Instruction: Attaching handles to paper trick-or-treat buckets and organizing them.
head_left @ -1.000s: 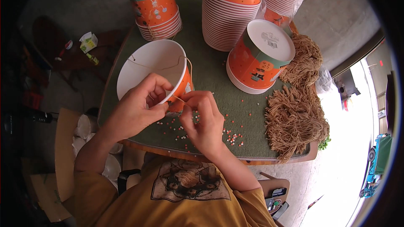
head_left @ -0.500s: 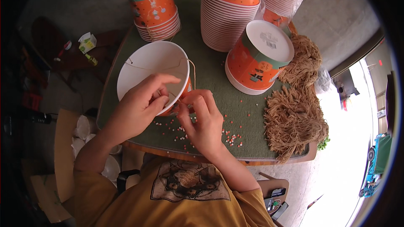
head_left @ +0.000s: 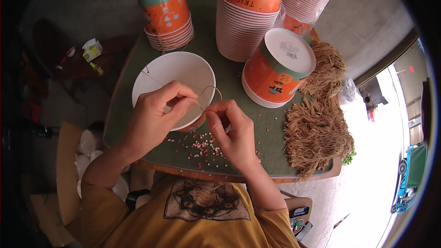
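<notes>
A white-lined orange paper bucket (head_left: 177, 66) stands in front of me on the green table mat, its mouth tipped toward me. Thin brown twine (head_left: 199, 105) runs through its rim at the left and curves in a loop over the right rim. Over the bucket's mouth, my left hand (head_left: 154, 118) pinches the twine between thumb and fingertips. Just right of the rim my right hand (head_left: 235, 131) is also closed on the twine, which stretches short between both hands; its fingertips partly hide the end.
Small white and orange dots (head_left: 204, 147) lie scattered near the bucket. Upside-down bucket stacks stand at the far left (head_left: 167, 18), far middle (head_left: 245, 25) and right (head_left: 275, 71). Bundles of brown twine (head_left: 317, 133) cover the table's right edge. An open cardboard box (head_left: 69, 170) sits at lower left.
Both hands have drawn slightly apart, the right one moving right, so the twine between them shows more. The bucket's mouth now faces more upward, and more dots show beside it.
</notes>
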The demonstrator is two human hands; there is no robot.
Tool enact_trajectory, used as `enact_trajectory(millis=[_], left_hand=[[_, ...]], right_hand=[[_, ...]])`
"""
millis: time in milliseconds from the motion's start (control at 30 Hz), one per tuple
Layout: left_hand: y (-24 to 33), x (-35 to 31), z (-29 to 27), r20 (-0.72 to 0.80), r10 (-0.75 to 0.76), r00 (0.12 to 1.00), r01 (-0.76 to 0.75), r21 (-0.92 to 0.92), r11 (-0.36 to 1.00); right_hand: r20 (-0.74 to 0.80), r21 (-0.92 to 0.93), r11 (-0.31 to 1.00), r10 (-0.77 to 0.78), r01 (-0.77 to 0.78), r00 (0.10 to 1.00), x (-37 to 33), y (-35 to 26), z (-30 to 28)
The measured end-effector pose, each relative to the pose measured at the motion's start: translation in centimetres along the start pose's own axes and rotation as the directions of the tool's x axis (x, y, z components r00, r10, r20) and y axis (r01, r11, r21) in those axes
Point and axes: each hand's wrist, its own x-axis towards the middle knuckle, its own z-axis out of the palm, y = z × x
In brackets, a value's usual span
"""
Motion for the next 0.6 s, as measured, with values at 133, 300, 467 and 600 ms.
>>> enact_trajectory(millis=[133,300,467,600], left_hand=[[-0.4,0.7,0.3,0.095,0.02,0.995,-0.005,-0.157,0.988],[-0.7,1.2,0.2,0.2,-0.039,0.979,0.107,-0.345,0.932],[-0.9,1.5,-0.3,0.461,-0.186,0.868,0.443,-0.548,0.71],[-0.9,2.1,-0.3,0.479,-0.238,0.845,0.505,-0.568,0.649]], right_hand=[[0.059,-0.046,0.999,0.002,0.0,0.998,1.1,-0.6,-0.5],[0.084,-0.059,0.998,0.039,-0.034,0.996,1.6,-0.9,-0.4],[0.122,0.261,0.939,0.197,-0.223,0.973,1.7,-0.4,-0.2],[0.178,0.23,0.936,0.23,-0.268,0.957,2.0,0.5,-0.6]])
